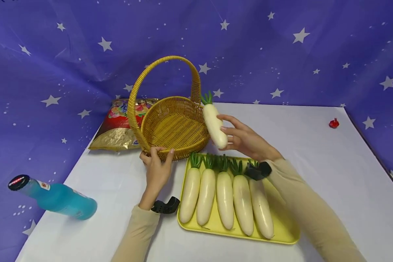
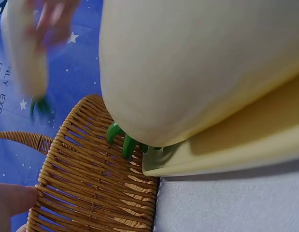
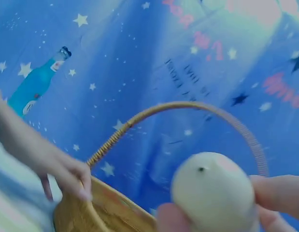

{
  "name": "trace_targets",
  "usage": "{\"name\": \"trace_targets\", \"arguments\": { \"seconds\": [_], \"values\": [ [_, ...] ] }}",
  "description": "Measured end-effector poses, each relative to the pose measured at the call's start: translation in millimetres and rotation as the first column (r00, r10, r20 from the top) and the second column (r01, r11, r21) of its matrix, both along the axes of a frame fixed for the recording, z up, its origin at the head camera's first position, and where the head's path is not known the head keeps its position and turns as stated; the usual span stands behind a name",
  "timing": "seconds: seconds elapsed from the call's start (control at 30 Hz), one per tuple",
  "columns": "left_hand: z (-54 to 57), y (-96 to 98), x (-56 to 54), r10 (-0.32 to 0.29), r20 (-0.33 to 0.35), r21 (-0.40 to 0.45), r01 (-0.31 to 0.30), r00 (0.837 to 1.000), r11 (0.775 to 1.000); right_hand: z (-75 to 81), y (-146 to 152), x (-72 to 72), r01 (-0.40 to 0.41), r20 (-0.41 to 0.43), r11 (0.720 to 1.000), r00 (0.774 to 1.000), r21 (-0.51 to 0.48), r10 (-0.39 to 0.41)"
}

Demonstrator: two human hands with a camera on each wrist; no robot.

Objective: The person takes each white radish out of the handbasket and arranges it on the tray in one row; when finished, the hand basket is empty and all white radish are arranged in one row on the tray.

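Observation:
A white radish [image 1: 213,123] with a green top is held up in my right hand [image 1: 245,140], fingers and thumb around its lower part. It hangs beside the right rim of a brown wicker basket [image 1: 180,129] with a tall arched handle. The basket's inside shows only its woven floor. My left hand [image 1: 158,169] grips the basket's near rim; the thumb shows against the wicker [image 2: 91,183] in the left wrist view. In the right wrist view the radish's rounded end [image 3: 212,188] faces the camera. Several more radishes [image 1: 225,200] lie side by side on a yellow tray [image 1: 283,225].
A bottle of blue drink [image 1: 65,200] stands at the left. Behind the basket's left side lies a red and gold food bag [image 1: 114,127]. A small red object [image 1: 334,123] sits at the far right. A starry purple cloth [image 1: 249,43] hangs behind the white table.

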State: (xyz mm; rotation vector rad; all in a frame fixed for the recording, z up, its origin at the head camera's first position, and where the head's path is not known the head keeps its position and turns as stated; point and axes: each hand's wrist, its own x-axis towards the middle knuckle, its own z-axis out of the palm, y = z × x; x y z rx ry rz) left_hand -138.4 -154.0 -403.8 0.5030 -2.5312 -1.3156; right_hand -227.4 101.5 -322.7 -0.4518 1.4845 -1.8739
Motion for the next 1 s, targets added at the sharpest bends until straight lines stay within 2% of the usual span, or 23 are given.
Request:
{"name": "trace_targets", "arguments": {
  "seconds": [0.1,0.17,0.23,0.27,0.33,0.5,0.57,0.7,0.77,0.83,0.93,1.0],
  "values": [
    [-1.0,-3.7,1.0,0.006,-0.004,-0.009,-0.006,1.000,1.000,-4.2,44.3,30.4,0.068,-0.144,0.980,0.989,0.187,-0.041],
    [-1.6,-5.8,0.8,0.004,-0.007,-0.016,-0.004,1.000,1.000,-12.3,70.0,51.6,0.140,-0.238,0.938,0.969,0.317,-0.064],
    [-2.2,-8.5,1.2,0.006,-0.008,-0.021,-0.006,1.000,1.000,-22.4,90.6,71.9,0.206,-0.312,0.879,0.948,0.431,-0.069],
    [-2.4,-9.6,1.5,0.005,-0.006,-0.023,-0.005,1.000,1.000,-27.9,99.4,81.8,0.229,-0.330,0.851,0.941,0.472,-0.070],
    [-2.3,-11.7,2.4,0.005,0.001,-0.022,-0.005,1.000,1.000,-38.7,113.5,100.6,0.247,-0.338,0.821,0.938,0.515,-0.070],
    [-0.9,-17.3,4.0,0.014,0.001,-0.026,-0.014,1.000,1.000,-59.7,129.1,138.6,0.239,-0.309,0.781,0.949,0.576,-0.063],
    [-0.5,-19.1,3.6,0.017,-0.007,-0.034,-0.017,1.000,0.999,-65.0,128.5,148.3,0.254,-0.341,0.746,0.939,0.616,-0.038],
    [-0.7,-19.8,2.2,0.010,-0.024,-0.039,-0.011,1.000,0.999,-68.2,122.0,160.0,0.314,-0.454,0.660,0.890,0.682,0.046],
    [-0.6,-19.8,2.2,0.007,-0.022,-0.038,-0.008,1.000,0.999,-67.1,118.9,162.2,0.328,-0.490,0.637,0.867,0.698,0.089],
    [0.1,-20.1,2.7,0.000,-0.007,-0.041,0.000,1.000,0.999,-65.1,117.2,163.0,0.317,-0.490,0.626,0.863,0.713,0.122],
    [5.4,-22.6,6.1,-0.046,0.075,-0.083,0.053,0.996,0.995,-61.5,115.6,163.0,0.303,-0.501,0.602,0.845,0.739,0.189],
    [14.8,-25.9,11.0,-0.105,0.170,-0.156,0.132,0.980,0.979,-57.0,114.8,161.8,0.310,-0.514,0.567,0.824,0.763,0.240]
  ]
}}
